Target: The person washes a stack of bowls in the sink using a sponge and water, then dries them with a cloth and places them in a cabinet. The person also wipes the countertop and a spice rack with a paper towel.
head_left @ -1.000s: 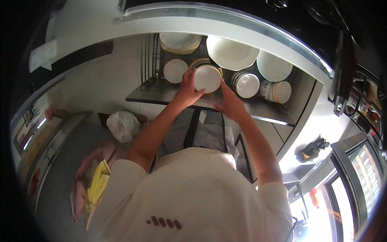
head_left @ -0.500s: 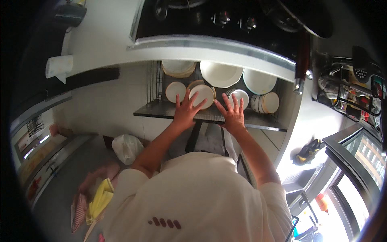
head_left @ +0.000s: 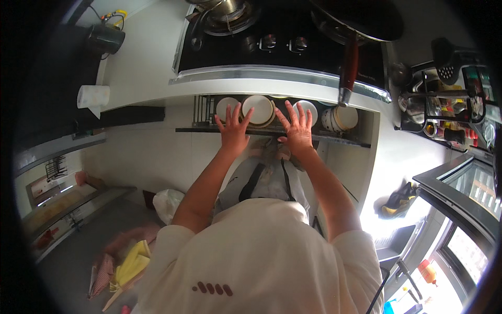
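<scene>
A dark pull-out drawer (head_left: 194, 130) under the counter holds white bowls and dishes. My left hand (head_left: 235, 131) is open with spread fingers at the drawer's front edge, in front of a round white bowl (head_left: 257, 110). Its palm appears to rest against the edge. My right hand (head_left: 297, 130) is also open, fingers fanned, at the same edge near another white bowl (head_left: 308, 113). Neither hand holds anything. To the right lie tilted, stacked bowls (head_left: 346, 119). The drawer's rear part is hidden beneath the counter.
Above the drawer is a black gas stove (head_left: 285, 57), with a pan whose reddish handle (head_left: 349, 68) juts over the counter edge. A utensil rack (head_left: 449, 107) stands at right, near an open window (head_left: 465, 188). A white plastic bag (head_left: 168, 205) and yellow cloth (head_left: 130, 264) are at lower left.
The drawer has slid inward under the counter, hiding the large bowls at its back. Both hands have moved forward with its edge, fingers still spread. The view has shifted, showing more of the stove.
</scene>
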The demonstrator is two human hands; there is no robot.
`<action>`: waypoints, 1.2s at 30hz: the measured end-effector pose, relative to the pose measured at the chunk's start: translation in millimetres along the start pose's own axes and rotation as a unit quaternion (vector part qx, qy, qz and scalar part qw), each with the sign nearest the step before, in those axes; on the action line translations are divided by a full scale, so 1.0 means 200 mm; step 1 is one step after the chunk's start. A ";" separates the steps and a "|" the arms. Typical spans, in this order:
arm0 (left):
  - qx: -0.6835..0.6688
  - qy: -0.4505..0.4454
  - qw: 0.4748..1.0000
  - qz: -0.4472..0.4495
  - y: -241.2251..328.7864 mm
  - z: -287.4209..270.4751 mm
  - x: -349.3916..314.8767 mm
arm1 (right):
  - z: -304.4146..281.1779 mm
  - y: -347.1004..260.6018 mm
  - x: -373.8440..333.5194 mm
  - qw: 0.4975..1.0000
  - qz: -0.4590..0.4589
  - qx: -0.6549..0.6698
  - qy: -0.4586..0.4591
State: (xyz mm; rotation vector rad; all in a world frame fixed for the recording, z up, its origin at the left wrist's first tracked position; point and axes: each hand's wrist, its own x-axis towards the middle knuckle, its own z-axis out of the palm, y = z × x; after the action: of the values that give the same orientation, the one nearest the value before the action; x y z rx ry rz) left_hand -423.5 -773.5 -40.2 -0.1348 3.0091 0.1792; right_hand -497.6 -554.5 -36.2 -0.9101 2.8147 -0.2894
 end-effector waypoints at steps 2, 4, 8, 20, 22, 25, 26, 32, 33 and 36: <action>-0.012 -0.023 0.999 -0.036 0.02 -0.01 0.02 | 0.03 0.04 -0.04 0.995 0.019 0.085 0.048; -0.046 -0.036 0.995 -0.080 0.03 0.04 0.02 | 0.08 0.07 -0.08 0.978 0.054 0.184 0.088; -0.188 -0.091 0.964 -0.166 0.03 0.16 0.00 | 0.38 0.08 -0.19 0.842 0.215 0.491 0.067; -0.549 -0.197 0.779 -0.230 -0.14 0.04 0.22 | 0.25 -0.05 0.30 0.325 0.331 0.886 0.007; -0.572 -0.198 0.770 -0.202 -0.22 0.03 0.26 | 0.18 -0.07 0.40 0.329 0.352 0.874 0.067; -0.589 -0.195 0.768 -0.157 -0.32 -0.06 0.28 | 0.27 0.01 0.50 0.249 0.286 0.923 0.062; -0.591 -0.192 0.770 -0.143 -0.37 -0.09 0.29 | 0.27 -0.01 0.52 0.249 0.297 0.918 0.083; -0.579 -0.233 0.773 -0.114 -0.64 -0.24 0.24 | 0.32 -0.18 0.38 0.322 0.346 0.853 0.219; -0.585 -0.245 0.766 -0.107 -0.69 -0.22 0.24 | 0.33 -0.21 0.33 0.335 0.353 0.847 0.216; -0.592 -0.283 0.751 -0.070 -0.74 -0.16 0.25 | 0.37 -0.27 0.09 0.351 0.407 0.813 0.224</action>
State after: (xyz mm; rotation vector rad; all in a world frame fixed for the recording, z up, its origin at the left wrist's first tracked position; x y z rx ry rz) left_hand -463.0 -928.4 -31.5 -0.3256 1.8318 1.6991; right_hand -465.5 -618.5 -95.8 1.0833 1.1665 -2.4600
